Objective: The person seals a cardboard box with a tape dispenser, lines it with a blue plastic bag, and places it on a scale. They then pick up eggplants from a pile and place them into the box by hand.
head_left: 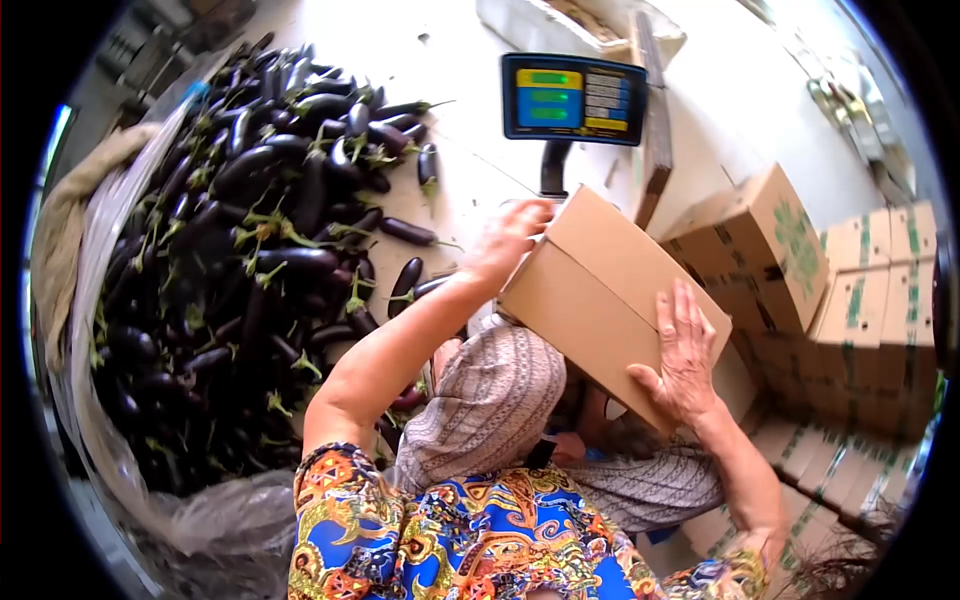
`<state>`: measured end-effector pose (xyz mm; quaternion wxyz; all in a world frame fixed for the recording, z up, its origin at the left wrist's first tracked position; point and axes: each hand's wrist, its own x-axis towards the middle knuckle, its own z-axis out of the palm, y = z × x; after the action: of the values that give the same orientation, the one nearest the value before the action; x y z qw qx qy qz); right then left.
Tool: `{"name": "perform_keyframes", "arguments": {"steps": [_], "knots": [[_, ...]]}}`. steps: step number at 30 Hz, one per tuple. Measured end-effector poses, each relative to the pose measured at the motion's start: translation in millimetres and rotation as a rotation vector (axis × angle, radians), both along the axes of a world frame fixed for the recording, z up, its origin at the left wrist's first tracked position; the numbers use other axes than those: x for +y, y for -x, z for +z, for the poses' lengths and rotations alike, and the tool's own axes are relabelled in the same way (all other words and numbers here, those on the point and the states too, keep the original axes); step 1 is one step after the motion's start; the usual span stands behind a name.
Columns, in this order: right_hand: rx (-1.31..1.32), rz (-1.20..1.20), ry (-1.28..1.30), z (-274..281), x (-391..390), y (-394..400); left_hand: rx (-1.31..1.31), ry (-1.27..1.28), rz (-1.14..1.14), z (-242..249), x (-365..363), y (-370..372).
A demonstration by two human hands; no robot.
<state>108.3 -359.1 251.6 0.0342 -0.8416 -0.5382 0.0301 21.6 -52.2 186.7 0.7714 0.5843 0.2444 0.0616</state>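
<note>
A closed, plain cardboard box (600, 290) sits tilted in front of me, just below the scale display (573, 98) on its dark post. My left hand (510, 238) is at the box's far left edge, its fingers bent against the edge and partly hidden. Flat on the near right part of the box lies my right hand (685, 355), fingers stretched out and thumb apart. What supports the box underneath is hidden. A large heap of eggplants (290, 180) spreads to the left, close to my left forearm.
Clear plastic sheeting (90, 330) and beige cloth (75, 220) border the heap. Printed cartons (770, 250) are stacked at the right, with more cartons (840, 465) below. A wooden board (652, 150) stands behind the display, near a white foam box (560, 25). Loose eggplants (408, 232) lie on the pale floor.
</note>
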Motion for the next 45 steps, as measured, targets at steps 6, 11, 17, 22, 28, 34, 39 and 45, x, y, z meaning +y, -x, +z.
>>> {"name": "perform_keyframes", "arguments": {"steps": [6, 11, 17, 22, 28, 34, 39, 45], "knots": [[-0.078, 0.033, 0.017, -2.6, 4.7, -0.5, -0.161, -0.349, -0.22, 52.0, 12.2, -30.8], [-0.007, 0.026, -0.108, -0.2, 7.9, 0.1, -0.143, -0.792, -0.348, 24.1, -1.0, -52.5], [-0.019, 0.019, -0.226, -12.8, 8.4, -4.3, -0.107, -0.925, -0.311, 27.7, -2.7, -45.7], [0.026, 0.033, -0.253, -10.2, 9.0, -9.8, -0.02, -1.018, -0.247, 43.0, -15.9, -49.5], [0.028, -0.142, -0.429, -0.5, -14.7, -63.5, -0.025, -1.039, -0.193, 42.8, -10.2, -45.8], [0.835, -0.565, -0.44, -7.5, -61.3, -81.2, -0.022, -1.049, -0.163, 44.5, -16.3, -47.1], [0.873, -0.794, -0.346, -54.4, -124.6, -93.3, -0.029, -1.099, -0.188, 43.6, -9.5, -47.0], [0.324, -0.873, 0.197, -195.8, -266.9, -58.1, 0.025, -0.991, -0.201, 45.6, -16.2, -48.7]]}}
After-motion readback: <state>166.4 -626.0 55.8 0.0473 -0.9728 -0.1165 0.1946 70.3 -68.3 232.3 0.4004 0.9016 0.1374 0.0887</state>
